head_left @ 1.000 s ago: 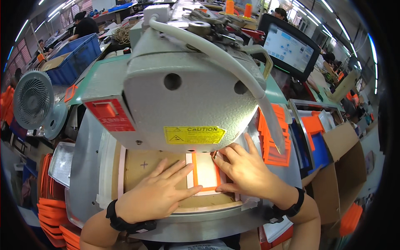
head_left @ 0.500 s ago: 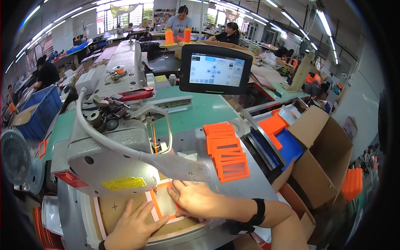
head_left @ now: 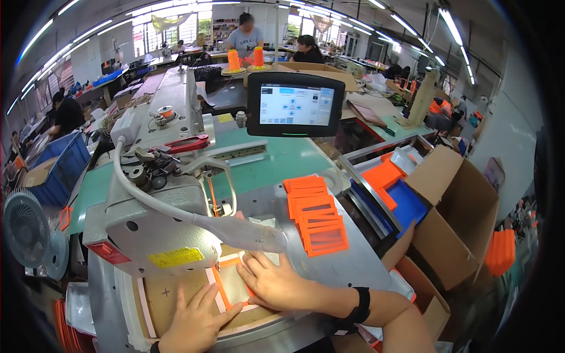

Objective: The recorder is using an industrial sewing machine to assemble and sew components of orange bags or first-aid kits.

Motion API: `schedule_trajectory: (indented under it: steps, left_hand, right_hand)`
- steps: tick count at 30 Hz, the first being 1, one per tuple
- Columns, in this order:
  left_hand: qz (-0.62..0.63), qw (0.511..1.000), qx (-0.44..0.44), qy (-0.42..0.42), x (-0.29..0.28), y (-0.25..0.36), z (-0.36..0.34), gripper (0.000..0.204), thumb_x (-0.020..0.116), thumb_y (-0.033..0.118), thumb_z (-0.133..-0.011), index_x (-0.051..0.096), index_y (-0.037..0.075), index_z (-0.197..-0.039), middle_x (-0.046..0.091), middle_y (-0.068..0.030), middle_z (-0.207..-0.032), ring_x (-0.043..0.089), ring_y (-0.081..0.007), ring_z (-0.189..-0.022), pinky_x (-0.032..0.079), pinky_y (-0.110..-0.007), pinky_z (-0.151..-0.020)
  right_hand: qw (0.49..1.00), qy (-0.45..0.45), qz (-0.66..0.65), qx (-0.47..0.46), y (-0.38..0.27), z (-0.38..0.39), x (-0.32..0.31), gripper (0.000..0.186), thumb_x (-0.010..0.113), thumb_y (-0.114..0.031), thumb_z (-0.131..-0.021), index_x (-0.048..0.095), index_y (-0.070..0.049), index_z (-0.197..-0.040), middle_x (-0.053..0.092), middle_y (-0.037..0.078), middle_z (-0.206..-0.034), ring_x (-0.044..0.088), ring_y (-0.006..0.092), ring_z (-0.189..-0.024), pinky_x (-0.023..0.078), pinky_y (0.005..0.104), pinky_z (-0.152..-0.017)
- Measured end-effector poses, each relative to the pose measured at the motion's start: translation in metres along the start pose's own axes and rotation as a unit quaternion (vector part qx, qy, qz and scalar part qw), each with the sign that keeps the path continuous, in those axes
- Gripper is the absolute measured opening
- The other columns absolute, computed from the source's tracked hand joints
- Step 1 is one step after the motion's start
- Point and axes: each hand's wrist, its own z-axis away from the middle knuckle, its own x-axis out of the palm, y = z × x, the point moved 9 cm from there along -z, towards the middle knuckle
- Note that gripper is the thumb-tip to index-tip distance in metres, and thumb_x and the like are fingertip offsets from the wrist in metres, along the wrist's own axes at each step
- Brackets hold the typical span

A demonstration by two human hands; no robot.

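Note:
My left hand (head_left: 194,320) lies flat, fingers spread, on the tan wooden template (head_left: 162,294) under the head of a large grey sewing machine (head_left: 159,223). My right hand (head_left: 276,285) presses flat on an orange-edged piece (head_left: 226,288) set in the template's cut-out, just below the machine's head. Neither hand grips anything. A black band sits on my right wrist. A stack of orange frame-shaped pieces (head_left: 315,220) lies fanned out on the metal table to the right of my right hand.
A touch-screen panel (head_left: 294,106) stands behind the machine. Open cardboard boxes (head_left: 459,217) and a bin with orange and blue pieces (head_left: 394,188) stand at the right. A fan (head_left: 26,232) sits at the left. Other people work at benches in the background.
The view has swung up and to the right, bringing the screen and the boxes into sight. Both hands stay flat on the template and the orange-edged piece.

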Motion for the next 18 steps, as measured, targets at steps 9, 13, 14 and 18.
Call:
schedule_trajectory:
  steps: [9, 13, 14, 18]
  left_hand:
    - [0.069, 0.997, -0.003, -0.031, -0.001, -0.001, -0.007, 0.043, 0.057, 0.008, -0.09, 0.065, 0.015, -0.132, 0.048, -0.0265, -0.141, 0.042, -0.0458, -0.132, 0.033, -0.052, -0.11]
    - [0.056, 0.997, -0.01, -0.043, -0.008, -0.001, 0.013, 0.046, 0.057, 0.007, -0.091, 0.059, 0.01, -0.136, 0.041, -0.0283, -0.149, 0.037, -0.0484, -0.137, 0.03, -0.052, -0.114]
    - [0.054, 0.998, -0.019, -0.039, -0.016, 0.003, 0.025, 0.046, 0.057, 0.006, -0.091, 0.058, 0.008, -0.137, 0.038, -0.0285, -0.15, 0.035, -0.0487, -0.138, 0.029, -0.052, -0.115]
    - [0.121, 0.987, -0.073, -0.073, -0.018, 0.028, 0.032, 0.053, 0.056, 0.004, -0.092, 0.052, 0.01, -0.145, 0.033, -0.026, -0.156, 0.03, -0.0459, -0.144, 0.026, -0.05, -0.118]
  right_hand:
    - [0.986, 0.108, -0.116, -0.045, 0.017, 0.03, 0.003, 0.071, 0.058, -0.04, -0.098, 0.032, -0.002, -0.152, 0.029, 0.024, -0.157, 0.019, 0.0375, -0.151, 0.021, 0.0713, -0.111]
    - [0.981, 0.119, -0.143, -0.061, 0.028, 0.086, -0.039, 0.062, 0.06, -0.033, -0.098, 0.039, -0.003, -0.148, 0.032, 0.023, -0.154, 0.031, 0.0383, -0.145, 0.029, 0.0566, -0.115]
    - [0.973, 0.138, -0.184, -0.038, 0.043, 0.109, -0.048, 0.057, 0.063, -0.032, -0.097, 0.046, -0.004, -0.144, 0.039, 0.022, -0.15, 0.037, 0.0369, -0.14, 0.034, 0.0511, -0.112]
    - [0.945, 0.169, -0.187, 0.21, 0.183, 0.236, -0.054, 0.041, 0.067, -0.032, -0.092, 0.066, -0.007, -0.125, 0.065, 0.016, -0.122, 0.06, 0.0334, -0.116, 0.047, 0.0405, -0.1]
